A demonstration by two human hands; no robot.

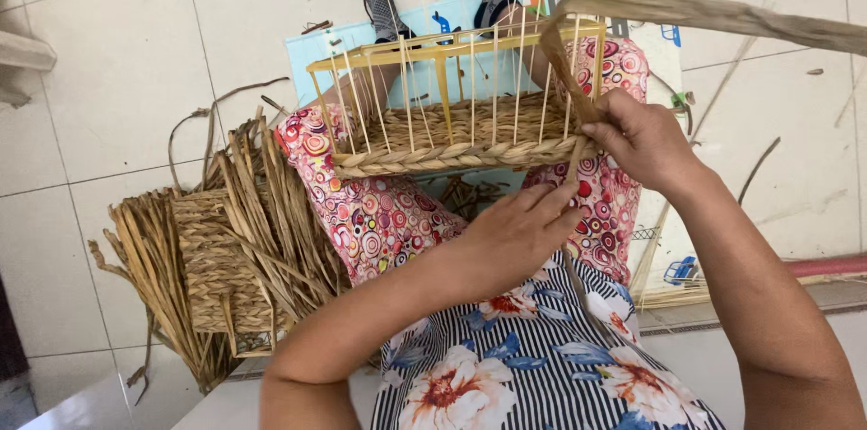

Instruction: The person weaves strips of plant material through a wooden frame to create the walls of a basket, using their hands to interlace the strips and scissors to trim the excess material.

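On the pale tiled floor (117,60) at the left lies a bundle of dried straw (217,249) with woven pieces among it, and loose scraps dot the tiles around a light blue mat (316,55) under the person's feet. A half-woven basket (452,136) with upright yellow ribs rests on the person's lap, its braided rim toward them; the left hand (515,236) lies just beneath its right corner, fingers loosely curled, holding nothing that can be made out. The right hand (637,136) pinches a long straw strand (704,14) at that corner, the strand running off toward the upper right.
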